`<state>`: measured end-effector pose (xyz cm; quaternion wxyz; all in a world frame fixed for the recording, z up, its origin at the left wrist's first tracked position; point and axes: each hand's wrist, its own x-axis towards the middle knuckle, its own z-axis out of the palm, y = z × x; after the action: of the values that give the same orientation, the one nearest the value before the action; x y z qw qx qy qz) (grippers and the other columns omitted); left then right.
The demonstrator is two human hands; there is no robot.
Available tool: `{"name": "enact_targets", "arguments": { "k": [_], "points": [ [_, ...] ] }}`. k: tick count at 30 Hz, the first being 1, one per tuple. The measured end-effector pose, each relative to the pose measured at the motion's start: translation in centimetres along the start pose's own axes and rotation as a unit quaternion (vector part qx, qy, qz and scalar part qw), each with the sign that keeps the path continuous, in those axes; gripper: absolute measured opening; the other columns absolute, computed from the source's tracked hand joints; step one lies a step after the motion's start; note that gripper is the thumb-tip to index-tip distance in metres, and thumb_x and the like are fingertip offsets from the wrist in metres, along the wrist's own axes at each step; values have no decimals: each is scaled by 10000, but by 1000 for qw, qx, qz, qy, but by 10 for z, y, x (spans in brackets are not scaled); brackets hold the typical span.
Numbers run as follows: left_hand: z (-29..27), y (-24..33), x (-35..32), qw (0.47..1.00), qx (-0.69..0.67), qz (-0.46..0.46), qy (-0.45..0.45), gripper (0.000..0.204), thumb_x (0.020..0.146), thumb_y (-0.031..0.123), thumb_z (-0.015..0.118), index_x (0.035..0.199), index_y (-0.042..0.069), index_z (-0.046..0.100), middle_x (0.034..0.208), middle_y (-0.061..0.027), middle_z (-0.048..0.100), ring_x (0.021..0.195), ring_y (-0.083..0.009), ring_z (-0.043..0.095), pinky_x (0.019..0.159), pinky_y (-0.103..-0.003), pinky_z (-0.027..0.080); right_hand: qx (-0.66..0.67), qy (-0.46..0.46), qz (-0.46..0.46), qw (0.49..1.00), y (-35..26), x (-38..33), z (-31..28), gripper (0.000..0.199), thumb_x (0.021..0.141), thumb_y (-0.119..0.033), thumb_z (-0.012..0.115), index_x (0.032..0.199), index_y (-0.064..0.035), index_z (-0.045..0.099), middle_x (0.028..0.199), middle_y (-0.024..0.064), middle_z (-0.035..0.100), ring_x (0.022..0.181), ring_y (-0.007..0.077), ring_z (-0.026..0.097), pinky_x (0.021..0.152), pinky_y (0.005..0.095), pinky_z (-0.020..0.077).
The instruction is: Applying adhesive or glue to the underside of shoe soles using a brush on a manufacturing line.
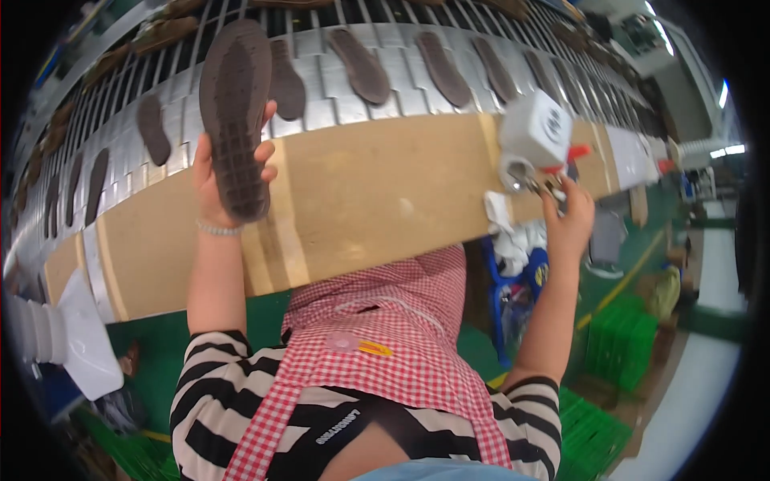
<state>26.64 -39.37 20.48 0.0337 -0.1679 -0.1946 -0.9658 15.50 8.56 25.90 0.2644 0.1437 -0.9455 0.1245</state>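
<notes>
My left hand (210,196) grips a dark brown shoe sole (235,96) by its lower part, raised above the near edge of the conveyor. The sole's gridded face is turned up, with the fingers wrapped over its right side and the thumb along its left. My right hand (573,212) is closed in a pinch beside a small metal cup (514,173) and a white plastic container (539,128). What its fingertips hold is too small and blurred to name. Something red (579,151) sticks out just above those fingers.
A cardboard-covered ledge (385,188) runs between me and the slatted metal conveyor (317,92). Several brown soles (443,70) lie spaced along the conveyor, with brown shoe parts (164,34) on the rack beyond. Green crates (622,341) and a blue stool (504,301) stand at the right.
</notes>
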Motion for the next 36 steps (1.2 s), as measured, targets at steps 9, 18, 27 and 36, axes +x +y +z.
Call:
{"name": "enact_targets", "arguments": {
  "k": [9,18,27,36],
  "points": [
    [32,-83,-57,987,-86,-70,114,700,1053,518,333,1583,73,230,1640,-165,211,1001,-291,654,823,-475,611,18,17,-43,999,35,1,68,359,733,-155,812,1076,-96,729,1015,78,719,1059,287,622,929,434,456],
    [22,-99,-88,954,-151,-106,236,578,1054,439,352,1493,71,427,1524,-159,455,1170,-362,625,1005,-596,500,26,-25,-60,998,42,23,90,353,720,-192,835,1030,-59,732,984,142,709,965,340,653,882,437,506],
    [19,-130,-55,941,-260,-137,166,538,1059,427,406,1463,78,473,1480,-152,493,1236,-375,568,1068,-588,461,301,-119,178,929,60,13,55,371,863,-128,754,1206,-3,687,1088,92,710,1005,169,658,895,304,497],
    [44,-147,-49,933,-235,-200,187,513,1069,372,391,1464,52,461,1477,-135,498,1310,-404,511,1090,-616,427,391,-74,-145,906,-133,-21,-15,463,702,45,759,1148,-53,681,1117,111,687,1181,301,605,1013,386,457]
  ]
}}
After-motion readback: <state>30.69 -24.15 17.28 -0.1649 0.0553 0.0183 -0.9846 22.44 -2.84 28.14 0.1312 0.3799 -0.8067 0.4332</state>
